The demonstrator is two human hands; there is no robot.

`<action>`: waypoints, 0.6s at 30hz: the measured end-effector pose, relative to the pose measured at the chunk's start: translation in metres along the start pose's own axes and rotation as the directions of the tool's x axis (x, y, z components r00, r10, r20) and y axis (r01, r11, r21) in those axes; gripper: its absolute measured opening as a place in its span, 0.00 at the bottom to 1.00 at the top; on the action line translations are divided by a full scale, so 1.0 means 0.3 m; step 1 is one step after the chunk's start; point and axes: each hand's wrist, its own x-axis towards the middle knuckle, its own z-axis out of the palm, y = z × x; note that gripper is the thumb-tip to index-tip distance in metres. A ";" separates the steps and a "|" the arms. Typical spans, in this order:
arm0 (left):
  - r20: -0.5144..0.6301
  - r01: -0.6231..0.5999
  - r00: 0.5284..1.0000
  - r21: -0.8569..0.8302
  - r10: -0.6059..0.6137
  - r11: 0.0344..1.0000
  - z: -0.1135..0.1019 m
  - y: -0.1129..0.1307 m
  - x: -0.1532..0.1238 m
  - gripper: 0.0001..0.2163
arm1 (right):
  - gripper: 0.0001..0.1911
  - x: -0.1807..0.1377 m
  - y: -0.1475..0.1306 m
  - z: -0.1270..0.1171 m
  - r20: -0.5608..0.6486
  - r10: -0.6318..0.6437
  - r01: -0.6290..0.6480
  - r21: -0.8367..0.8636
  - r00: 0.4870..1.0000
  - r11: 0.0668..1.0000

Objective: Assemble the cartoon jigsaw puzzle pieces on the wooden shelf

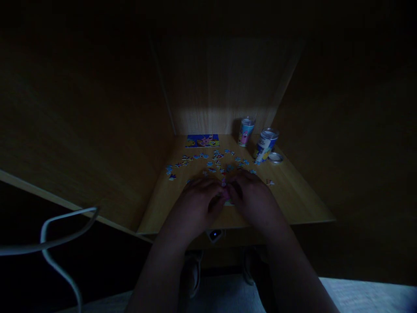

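On dim tabletop (289,206), hands (203,195) obscuring puzzle pieces (226,194)

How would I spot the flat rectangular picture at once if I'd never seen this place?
On the wooden surface, look to the far edge, by the back wall. The colourful picture lies there, left of the two printed containers, beyond the scattered puzzle pieces. Unlike those small, knobbly pieces, it is one large rectangle with blue and yellow.
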 end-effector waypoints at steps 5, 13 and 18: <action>-0.012 -0.012 1.000 -0.007 0.012 1.000 0.003 -0.003 -0.001 0.06 | 0.06 0.002 0.000 0.001 -0.007 0.009 -0.009 -0.003 1.000 1.000; 0.012 0.009 1.000 0.004 -0.009 1.000 0.000 -0.003 -0.003 0.05 | 0.06 -0.001 0.007 0.009 -0.015 -0.015 0.015 0.013 1.000 1.000; -0.009 -0.008 1.000 -0.001 0.008 1.000 -0.002 0.004 0.002 0.04 | 0.06 -0.001 0.003 0.004 -0.010 -0.008 0.008 0.005 1.000 1.000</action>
